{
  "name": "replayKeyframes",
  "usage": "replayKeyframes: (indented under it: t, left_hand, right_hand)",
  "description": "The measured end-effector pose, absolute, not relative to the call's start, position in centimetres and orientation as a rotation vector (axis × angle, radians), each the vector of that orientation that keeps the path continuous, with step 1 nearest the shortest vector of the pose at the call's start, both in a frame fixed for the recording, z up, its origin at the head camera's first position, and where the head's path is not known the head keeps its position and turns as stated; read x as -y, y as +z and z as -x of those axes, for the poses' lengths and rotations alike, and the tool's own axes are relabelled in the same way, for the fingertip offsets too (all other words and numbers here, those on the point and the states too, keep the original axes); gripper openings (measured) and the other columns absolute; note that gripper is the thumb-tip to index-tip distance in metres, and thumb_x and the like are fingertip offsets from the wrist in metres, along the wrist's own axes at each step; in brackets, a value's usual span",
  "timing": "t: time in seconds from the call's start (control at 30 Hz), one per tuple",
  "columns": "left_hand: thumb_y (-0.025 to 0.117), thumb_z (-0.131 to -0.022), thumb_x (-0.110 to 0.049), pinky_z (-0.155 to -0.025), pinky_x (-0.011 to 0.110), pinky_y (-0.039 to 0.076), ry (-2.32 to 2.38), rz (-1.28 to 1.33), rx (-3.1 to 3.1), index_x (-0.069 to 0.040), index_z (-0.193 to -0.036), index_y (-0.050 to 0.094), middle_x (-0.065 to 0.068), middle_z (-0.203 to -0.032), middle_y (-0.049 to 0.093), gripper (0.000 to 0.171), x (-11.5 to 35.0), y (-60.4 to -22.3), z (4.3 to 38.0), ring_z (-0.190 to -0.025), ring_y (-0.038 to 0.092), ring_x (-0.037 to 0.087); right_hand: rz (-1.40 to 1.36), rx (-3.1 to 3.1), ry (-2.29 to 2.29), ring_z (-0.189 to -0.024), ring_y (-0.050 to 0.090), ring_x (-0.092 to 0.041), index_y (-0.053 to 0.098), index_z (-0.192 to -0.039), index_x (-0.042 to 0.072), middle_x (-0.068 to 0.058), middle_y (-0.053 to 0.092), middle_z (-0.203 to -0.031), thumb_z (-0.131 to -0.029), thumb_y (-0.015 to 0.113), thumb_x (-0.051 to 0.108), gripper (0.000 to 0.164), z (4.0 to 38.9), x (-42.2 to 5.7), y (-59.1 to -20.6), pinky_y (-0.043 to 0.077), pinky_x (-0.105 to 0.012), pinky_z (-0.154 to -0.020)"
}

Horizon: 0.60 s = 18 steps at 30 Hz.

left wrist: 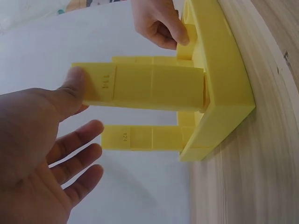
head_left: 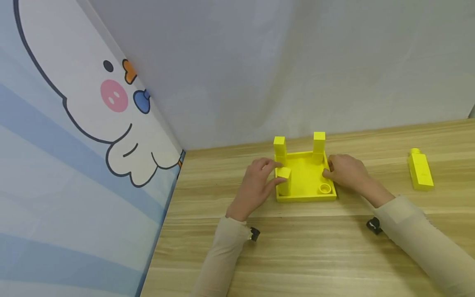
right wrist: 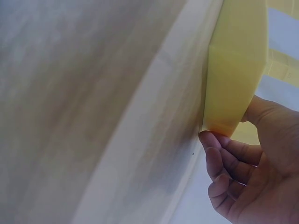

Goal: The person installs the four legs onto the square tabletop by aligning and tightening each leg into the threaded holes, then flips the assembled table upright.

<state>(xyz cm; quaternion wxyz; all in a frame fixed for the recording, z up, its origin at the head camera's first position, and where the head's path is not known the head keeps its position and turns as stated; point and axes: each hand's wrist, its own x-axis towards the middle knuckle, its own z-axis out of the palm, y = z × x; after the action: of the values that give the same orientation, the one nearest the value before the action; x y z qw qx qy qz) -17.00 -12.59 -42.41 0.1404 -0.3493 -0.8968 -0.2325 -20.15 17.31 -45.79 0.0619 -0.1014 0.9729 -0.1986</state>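
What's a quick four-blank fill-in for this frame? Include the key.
____ posts stand in the tray.
The hand pinching the near standing post is the ____ one.
The right hand grips the ____.
The loose post lies to the tray's ____.

Missing words: Three; left; tray; right.

Yellow tray [head_left: 305,177] on wood-grain table [head_left: 315,247]: far-left post [head_left: 280,148] and far-right post [head_left: 319,145] stand upright at their corners, round socket [head_left: 325,189] at the near-right. Left hand [head_left: 256,185] holds near-left post [head_left: 284,187] near its top; right hand [head_left: 348,172] grips the tray's right side. Loose yellow post [head_left: 421,171] lies well apart, right, peg end far.
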Motion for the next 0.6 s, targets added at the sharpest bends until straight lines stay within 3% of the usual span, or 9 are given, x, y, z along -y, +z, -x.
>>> replayKeyframes:
  t: [0.13,0.33,0.47,0.6]
  left_hand:
    - [0.061,-0.102,-0.032,-0.108,0.044,0.047,-0.721,1.044,2.649,-0.013,-0.139,0.061,0.009,-0.126,0.066,0.042,12.77,-42.38,17.11,-0.120,0.060,0.025]
    - [0.067,-0.096,-0.049,-0.111,0.047,0.045,-0.738,0.882,2.749,-0.013,-0.138,0.058,0.005,-0.135,0.064,0.057,12.39,-42.28,16.93,-0.128,0.057,0.024]
    - [0.068,-0.095,-0.047,-0.108,0.044,0.048,-0.718,0.849,2.722,-0.012,-0.127,0.061,0.003,-0.127,0.066,0.048,12.11,-42.41,16.93,-0.123,0.059,0.023]
    - [0.062,-0.101,-0.040,-0.108,0.042,0.048,-0.676,0.916,2.695,-0.013,-0.128,0.064,0.003,-0.125,0.066,0.039,12.06,-42.49,17.03,-0.121,0.060,0.022]
  right_hand:
    - [0.317,-2.940,-0.600,-0.064,0.046,-0.019,0.056,-0.084,0.005,-0.006,0.053,-0.071,-0.090,0.061,0.025,0.022,20.40,-17.45,-46.06,0.033,-0.029,-0.054]
    - [0.312,-2.937,-0.610,-0.063,0.046,-0.019,0.057,-0.084,0.005,-0.006,0.054,-0.070,-0.090,0.060,0.025,0.022,20.72,-17.66,-46.41,0.033,-0.029,-0.054]
    - [0.320,-2.934,-0.620,-0.063,0.046,-0.019,0.057,-0.084,0.005,-0.006,0.054,-0.070,-0.090,0.061,0.025,0.021,20.73,-17.58,-46.49,0.033,-0.029,-0.054]
    - [0.324,-2.935,-0.626,-0.064,0.046,-0.019,0.057,-0.084,0.005,-0.005,0.054,-0.070,-0.090,0.061,0.025,0.021,20.73,-17.48,-46.47,0.033,-0.029,-0.054]
